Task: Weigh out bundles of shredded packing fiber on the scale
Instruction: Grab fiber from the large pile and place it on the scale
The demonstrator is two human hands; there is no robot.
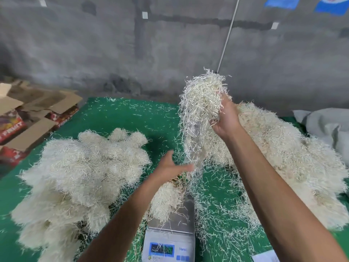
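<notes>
I have my right hand (225, 115) raised at centre right of the frame, fingers curled round a long hank of fiber (200, 110) that trails down toward the scale (170, 231) at bottom centre. My left hand (171, 165) is open beneath its tail, probably to steady it. A small bundle (166, 201) already sits on the pan; the display is too blurred to read. Piles crowd both sides, leaving a narrow green lane.

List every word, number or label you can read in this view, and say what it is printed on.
"FRUIT" in part, white letters on a red carton at left; the first letters are blurred.
Scale display: green digits, too blurred to read.
Scale brand: blue word beside the display, too blurred.
Paper at bottom right: print too small.
</notes>
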